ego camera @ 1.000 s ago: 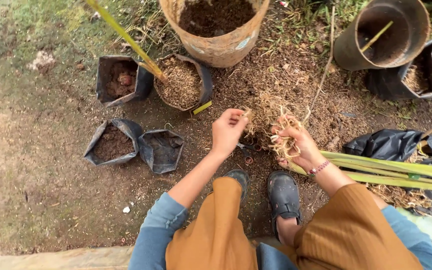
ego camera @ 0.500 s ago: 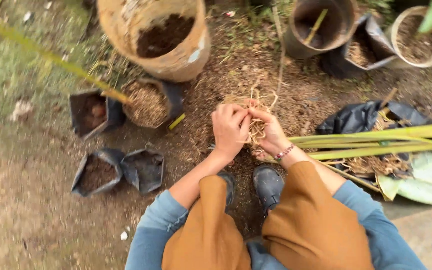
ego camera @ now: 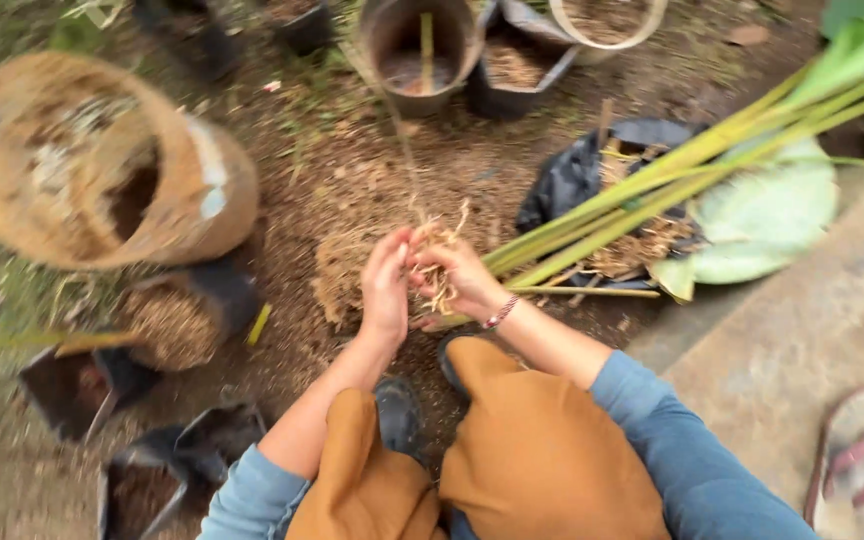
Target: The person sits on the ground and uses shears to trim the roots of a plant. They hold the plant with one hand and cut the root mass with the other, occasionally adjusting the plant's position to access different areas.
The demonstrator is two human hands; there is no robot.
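Note:
My left hand and my right hand meet over the ground in front of my knees. Both close on a tangle of pale roots at the base of a plant. Its long green stalks run up and to the right out of my right hand. A bead bracelet sits on my right wrist. My fingers hide most of the root clump.
A large tan pot of soil leans at left. Black grow bags with husk and soil lie below it. More pots stand at the top. A black plastic sheet, a broad leaf, a concrete slab and a sandal are at right.
The view has swung to the right and tilted, so the pots slid left. My hands stay together on the roots, and the stalks now slant up to the right.

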